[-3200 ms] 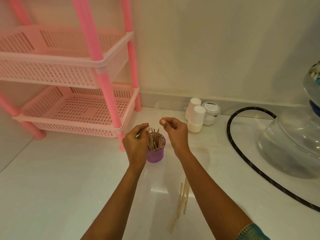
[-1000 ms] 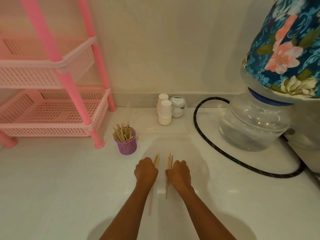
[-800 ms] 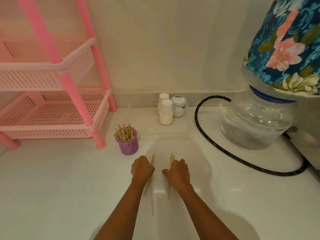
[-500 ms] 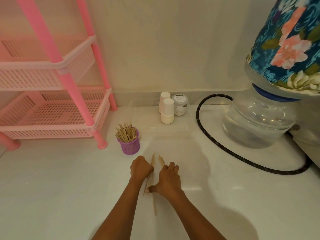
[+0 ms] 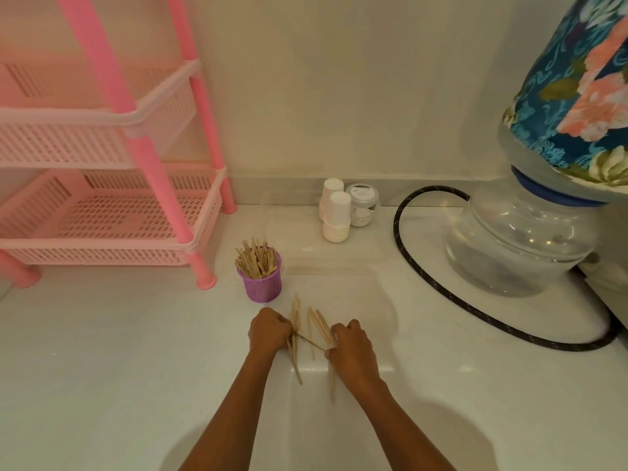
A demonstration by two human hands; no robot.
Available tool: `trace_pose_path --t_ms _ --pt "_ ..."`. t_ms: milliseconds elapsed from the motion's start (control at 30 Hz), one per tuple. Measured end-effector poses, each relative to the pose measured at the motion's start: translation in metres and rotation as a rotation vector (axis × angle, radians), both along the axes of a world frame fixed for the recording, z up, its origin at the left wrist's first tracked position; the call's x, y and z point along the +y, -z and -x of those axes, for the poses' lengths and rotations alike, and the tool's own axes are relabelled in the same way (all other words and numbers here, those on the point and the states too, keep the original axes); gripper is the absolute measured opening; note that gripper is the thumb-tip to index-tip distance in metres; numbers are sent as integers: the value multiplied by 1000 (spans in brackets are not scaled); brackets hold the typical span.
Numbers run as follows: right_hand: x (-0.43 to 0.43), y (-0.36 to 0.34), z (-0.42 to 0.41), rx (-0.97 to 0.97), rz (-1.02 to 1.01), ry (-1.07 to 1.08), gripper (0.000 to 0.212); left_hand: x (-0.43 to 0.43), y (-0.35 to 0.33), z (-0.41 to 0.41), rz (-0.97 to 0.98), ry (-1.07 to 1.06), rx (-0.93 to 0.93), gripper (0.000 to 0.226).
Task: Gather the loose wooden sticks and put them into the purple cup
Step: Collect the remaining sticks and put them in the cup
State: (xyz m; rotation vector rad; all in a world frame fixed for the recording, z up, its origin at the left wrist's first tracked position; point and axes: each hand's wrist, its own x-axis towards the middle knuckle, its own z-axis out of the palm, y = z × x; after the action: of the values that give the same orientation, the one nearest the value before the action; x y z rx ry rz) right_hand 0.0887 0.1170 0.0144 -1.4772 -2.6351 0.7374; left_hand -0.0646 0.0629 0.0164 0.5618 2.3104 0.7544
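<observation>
Taking the purple cup as the landmark: a pink rack stands to its left on the white floor. The cup is upright and packed with wooden sticks. Just in front of it, the left hand is closed around a few loose sticks, and the right hand beside it is closed on the other ends of the bundle. Behind and right of the cup stand stacked paper cups and a small jar. Farther right lie a black hose and a clear water bottle.
</observation>
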Motion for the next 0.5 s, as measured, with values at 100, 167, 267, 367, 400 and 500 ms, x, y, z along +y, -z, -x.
trace_pose_path --t_ms 100,167,267,367,400,500 --pt "1 1 -3 27 -33 51 21 -1 1 1 7 -36 -2 22" --pt "2 2 -4 37 -28 86 18 -2 2 0 9 -74 7 30" --pt "4 3 -5 51 3 139 14 -1 1 -4 -23 -113 41 39" --pt "6 0 -2 87 63 197 17 6 -1 -8 -109 -127 58 44" --pt "7 -1 0 97 78 209 18 9 -1 -10 -126 -119 64 42" --pt "9 -5 11 140 134 215 20 13 -3 -16 -133 -113 97 35"
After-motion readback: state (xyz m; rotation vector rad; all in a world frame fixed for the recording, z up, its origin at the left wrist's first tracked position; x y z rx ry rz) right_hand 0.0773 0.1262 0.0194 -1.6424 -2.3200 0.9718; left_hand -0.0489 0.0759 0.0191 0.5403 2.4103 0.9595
